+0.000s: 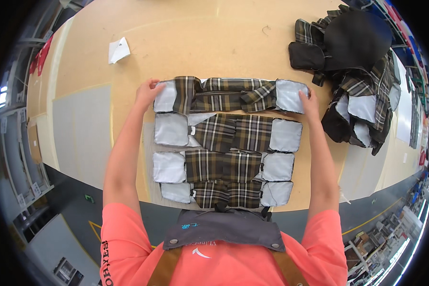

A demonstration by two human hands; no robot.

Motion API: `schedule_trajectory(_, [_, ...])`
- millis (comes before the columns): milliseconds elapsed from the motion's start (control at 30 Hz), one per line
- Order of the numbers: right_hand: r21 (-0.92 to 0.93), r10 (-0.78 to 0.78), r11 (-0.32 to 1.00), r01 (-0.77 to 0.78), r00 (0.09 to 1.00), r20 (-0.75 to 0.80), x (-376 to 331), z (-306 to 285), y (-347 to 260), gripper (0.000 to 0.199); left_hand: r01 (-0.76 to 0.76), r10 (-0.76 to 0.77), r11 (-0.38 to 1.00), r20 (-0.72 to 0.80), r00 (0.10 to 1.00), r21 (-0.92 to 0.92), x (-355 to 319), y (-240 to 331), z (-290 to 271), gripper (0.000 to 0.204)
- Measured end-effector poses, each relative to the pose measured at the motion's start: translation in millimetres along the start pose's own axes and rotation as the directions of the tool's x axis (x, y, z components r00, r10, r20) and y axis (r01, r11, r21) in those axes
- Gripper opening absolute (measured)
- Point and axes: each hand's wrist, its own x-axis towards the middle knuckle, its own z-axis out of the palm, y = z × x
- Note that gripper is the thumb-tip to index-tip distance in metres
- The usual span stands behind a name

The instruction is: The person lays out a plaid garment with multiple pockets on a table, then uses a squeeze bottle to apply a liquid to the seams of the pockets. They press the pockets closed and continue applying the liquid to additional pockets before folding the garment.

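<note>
In front of me lie several plaid fabric pieces in brown, black and white, stacked in overlapping rows, each with a pale grey square panel at both ends. The farthest plaid piece (219, 101) has folds along its middle. My left hand (149, 91) grips its left end at the pale panel (165, 97). At the other end, my right hand (310, 102) has its thumb on the right pale panel (290, 95), with the fingers partly hidden at the edge. Nearer to me are a second plaid piece (252, 133), a third (224, 165) and a fourth (210, 194).
A heap of plaid and black sewn pieces (360, 43) rises at the right of the tan table (200, 43). A small folded white paper (119, 50) lies at the far left. Shelving (21, 157) stands beyond the table's left edge.
</note>
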Motion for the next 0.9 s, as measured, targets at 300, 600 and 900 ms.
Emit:
schedule_trajectory(300, [-0.226,-0.453,0.819,0.527,0.836,0.309,-81.6,34.7,-118.8,0.043,-0.125,0.105,0.989,-0.21,0.972,-0.081,-80.3,67.4,57.0,0.054])
schedule_trajectory(600, [0.315,-0.314,0.902,0.295,0.949,0.012,-51.0,10.0,-83.9,0.027,0.173,-0.147,0.802,0.091,0.985,-0.572,-60.1,30.6,46.2,0.018])
schedule_trajectory(900, [0.819,0.422,-0.024,-0.573,0.737,0.528,-40.1,-26.2,-41.0,0.059,0.568,0.021,0.087,0.571,0.82,-0.818,-51.7,23.3,25.8,0.021])
